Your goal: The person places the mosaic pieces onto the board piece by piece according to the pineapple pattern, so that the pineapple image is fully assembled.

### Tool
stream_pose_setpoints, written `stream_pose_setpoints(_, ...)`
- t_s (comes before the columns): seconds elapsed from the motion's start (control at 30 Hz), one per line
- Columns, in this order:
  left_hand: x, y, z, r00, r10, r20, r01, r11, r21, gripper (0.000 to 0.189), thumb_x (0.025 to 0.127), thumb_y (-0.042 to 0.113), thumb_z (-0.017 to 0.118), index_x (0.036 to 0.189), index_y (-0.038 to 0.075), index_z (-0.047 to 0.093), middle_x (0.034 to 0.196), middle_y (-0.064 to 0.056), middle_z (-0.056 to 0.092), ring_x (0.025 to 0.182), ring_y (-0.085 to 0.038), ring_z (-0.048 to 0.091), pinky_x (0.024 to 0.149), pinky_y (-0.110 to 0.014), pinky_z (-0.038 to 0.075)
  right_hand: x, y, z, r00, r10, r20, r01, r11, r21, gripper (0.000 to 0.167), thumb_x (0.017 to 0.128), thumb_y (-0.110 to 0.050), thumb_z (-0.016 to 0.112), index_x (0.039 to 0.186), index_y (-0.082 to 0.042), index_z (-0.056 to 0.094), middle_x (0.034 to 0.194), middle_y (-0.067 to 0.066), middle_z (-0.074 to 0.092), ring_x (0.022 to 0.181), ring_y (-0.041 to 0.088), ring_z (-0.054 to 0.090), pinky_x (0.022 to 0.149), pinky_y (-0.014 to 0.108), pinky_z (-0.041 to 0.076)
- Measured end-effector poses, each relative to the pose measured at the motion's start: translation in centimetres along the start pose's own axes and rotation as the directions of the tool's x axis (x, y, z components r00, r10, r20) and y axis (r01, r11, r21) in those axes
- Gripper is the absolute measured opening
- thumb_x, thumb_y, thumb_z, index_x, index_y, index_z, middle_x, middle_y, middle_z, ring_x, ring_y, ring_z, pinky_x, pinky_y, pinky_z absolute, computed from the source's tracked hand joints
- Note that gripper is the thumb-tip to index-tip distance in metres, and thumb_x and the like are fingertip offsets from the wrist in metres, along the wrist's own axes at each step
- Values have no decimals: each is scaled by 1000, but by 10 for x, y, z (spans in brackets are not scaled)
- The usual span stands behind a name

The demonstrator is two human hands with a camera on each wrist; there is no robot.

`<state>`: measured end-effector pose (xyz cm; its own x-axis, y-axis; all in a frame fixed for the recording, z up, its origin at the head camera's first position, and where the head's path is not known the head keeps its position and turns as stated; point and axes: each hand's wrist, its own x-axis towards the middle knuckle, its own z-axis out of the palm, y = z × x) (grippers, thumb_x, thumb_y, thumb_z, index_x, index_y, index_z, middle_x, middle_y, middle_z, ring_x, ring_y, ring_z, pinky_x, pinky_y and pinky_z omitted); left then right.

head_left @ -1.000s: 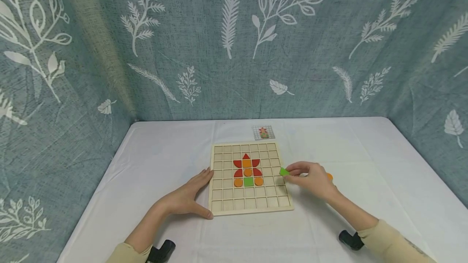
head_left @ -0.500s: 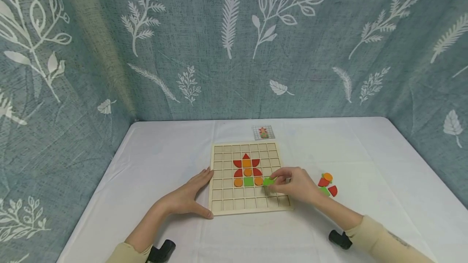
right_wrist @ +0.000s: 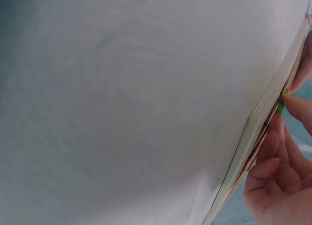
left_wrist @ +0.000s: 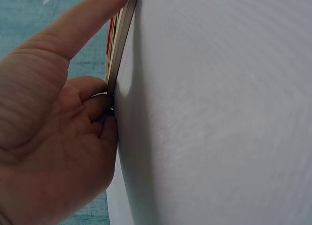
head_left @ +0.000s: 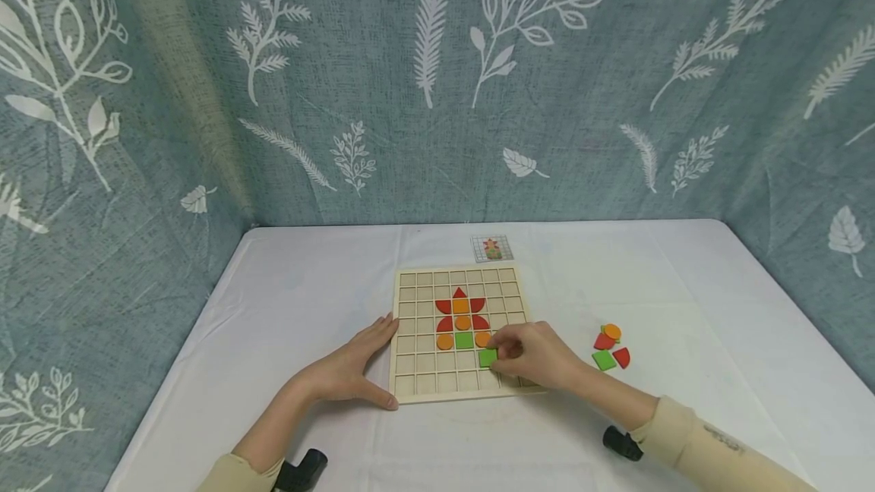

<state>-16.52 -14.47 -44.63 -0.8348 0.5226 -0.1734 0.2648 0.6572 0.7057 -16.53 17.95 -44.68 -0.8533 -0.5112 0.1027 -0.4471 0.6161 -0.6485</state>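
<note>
A blue-green curtain point(head_left: 383, 29) hangs behind the bench point(head_left: 683, 272) and comes round on both sides of it. White leafy sprigs point(head_left: 352, 162) are printed all over the fabric; I can see a tall feathery frond point(head_left: 432, 29) near the top middle and a small single leaf point(head_left: 521, 163) lower down. Toward the left corner runs a yellowish upright band point(head_left: 181, 59). A white cloth point(head_left: 328, 272), faintly creased, covers the bench, rounded at its far corners.

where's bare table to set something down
Bare cloth lies between the left hand and the table's left edge, and right of the loose pieces. Crowded: the board centrally, with placed pieces, the right hand and its green square.
</note>
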Motion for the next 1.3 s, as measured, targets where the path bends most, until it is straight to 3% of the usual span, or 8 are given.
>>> stream_pose_setpoints(0.33, 0, 0, 2, 1000, 0, -5, 0, 1000, 1, 122, 62, 40, 91, 155, 2, 20, 162, -14, 11, 149, -33, 4, 116, -57, 11, -2, 2, -1, 1000, -22, 12, 21, 999, 42, 17, 83, -8, 75, 100, -8, 74, 81, -11, 63, 72, 6, 53, 63, 21, 48)
stream_pose_setpoints(0.5, 2, -1, 2, 1000, 1, -2, -1, 1000, 0, 122, 62, 40, 90, 155, 3, 20, 162, -14, 10, 149, -33, 4, 116, -57, 11, -5, 5, -6, 1000, 23, 7, -24, 996, 80, 16, 88, -12, 72, 103, -12, 74, 89, -11, 68, 79, 6, 60, 72, 22, 52)
stream_pose_setpoints(0.7, 2, -1, 1, 1000, 3, -2, -3, 1000, -3, 122, 62, 40, 91, 155, 2, 20, 162, -14, 10, 149, -33, 4, 116, -57, 10, -16, 16, -21, 994, 87, -59, -81, 992, 96, 17, 89, -16, 71, 106, -13, 73, 88, -9, 67, 77, 10, 57, 62, 23, 47)
stream_pose_setpoints(0.97, 4, -1, -6, 1000, 10, 4, -10, 1000, -6, 122, 63, 39, 90, 154, 1, 20, 162, -16, 10, 148, -36, 4, 115, -58, 10, -37, 36, -55, 955, 245, -166, -237, 969, 65, 30, 88, -15, 72, 117, -9, 68, 106, 4, 67, 84, 15, 57, 58, 26, 47)
stream_pose_setpoints(1.1, 7, -2, -10, 1000, 4, 15, -4, 1000, -9, 122, 62, 39, 91, 154, 2, 20, 162, -16, 10, 148, -35, 4, 116, -58, 10, -48, 51, -74, 929, 314, -196, -318, 948, 15, 34, 89, -16, 71, 121, -6, 65, 109, 10, 64, 77, 17, 55, 52, 28, 47)
stream_pose_setpoints(1.3, 10, -4, -18, 1000, 6, 25, -6, 1000, -14, 122, 62, 39, 90, 154, 1, 19, 162, -17, 10, 148, -37, 4, 115, -59, 9, -62, 70, -95, 898, 389, -204, -406, 913, -48, 42, 89, -23, 71, 124, -1, 61, 120, 18, 59, 93, 26, 54, 62, 31, 46)
